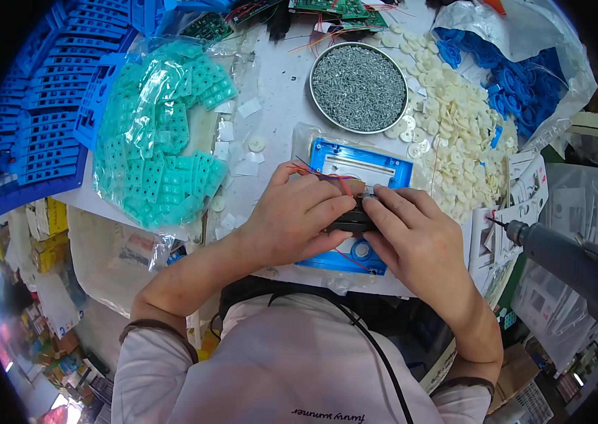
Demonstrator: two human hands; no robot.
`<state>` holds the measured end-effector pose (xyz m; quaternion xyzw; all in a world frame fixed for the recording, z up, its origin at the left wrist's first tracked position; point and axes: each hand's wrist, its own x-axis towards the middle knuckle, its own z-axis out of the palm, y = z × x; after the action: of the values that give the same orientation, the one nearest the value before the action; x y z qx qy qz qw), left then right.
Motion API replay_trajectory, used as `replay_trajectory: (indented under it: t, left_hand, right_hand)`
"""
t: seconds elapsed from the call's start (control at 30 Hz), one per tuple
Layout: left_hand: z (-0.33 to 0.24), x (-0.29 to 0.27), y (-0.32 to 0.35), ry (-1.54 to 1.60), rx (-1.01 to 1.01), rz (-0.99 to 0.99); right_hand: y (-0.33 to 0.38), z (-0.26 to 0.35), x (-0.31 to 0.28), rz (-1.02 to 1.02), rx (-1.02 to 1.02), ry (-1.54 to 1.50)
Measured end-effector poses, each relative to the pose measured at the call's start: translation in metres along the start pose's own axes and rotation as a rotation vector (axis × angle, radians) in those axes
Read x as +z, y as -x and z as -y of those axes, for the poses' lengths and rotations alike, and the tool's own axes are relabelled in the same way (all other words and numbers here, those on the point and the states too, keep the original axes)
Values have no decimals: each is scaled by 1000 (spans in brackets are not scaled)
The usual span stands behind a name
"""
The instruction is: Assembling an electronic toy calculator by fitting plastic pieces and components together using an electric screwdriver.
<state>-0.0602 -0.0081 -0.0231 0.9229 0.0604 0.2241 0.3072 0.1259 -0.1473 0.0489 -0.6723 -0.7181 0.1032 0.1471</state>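
Note:
My left hand (297, 213) and my right hand (413, 227) meet over a blue plastic housing (399, 169) at the table's near side. Between them, both sets of fingers are closed on a small black part (353, 222), whose kind I cannot make out. Its ends are partly covered by my fingertips. Thin red, yellow and dark wires (341, 181) run beside my left fingers and over the housing. The housing's lower end, with a round blue ring (362, 249), shows below my hands; its middle is hidden.
Beyond the housing stands a round tray of screws (359, 88). Green-teal keypads (165, 134) lie in clear plastic at left, beside stacked blue housings (51, 106). White discs (454, 127) and bagged blue parts (525, 85) spread at right. An electric screwdriver (567, 261) points in from the right.

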Motion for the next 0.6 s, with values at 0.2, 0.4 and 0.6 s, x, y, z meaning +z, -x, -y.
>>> replay_trajectory:
  t: [0.2, 0.4, 0.6]
  left_hand:
    - [1, -1, 0, 12, -7, 5]
    - [0, -9, 3, 25, -7, -10]
    - [-1, -15, 13, 33, -42, -17]
  right_hand:
    - [-1, 2, 2, -16, -17, -5]
    - [-8, 3, 2, -6, -26, -55]
    - [-19, 4, 1, 73, -83, -92]
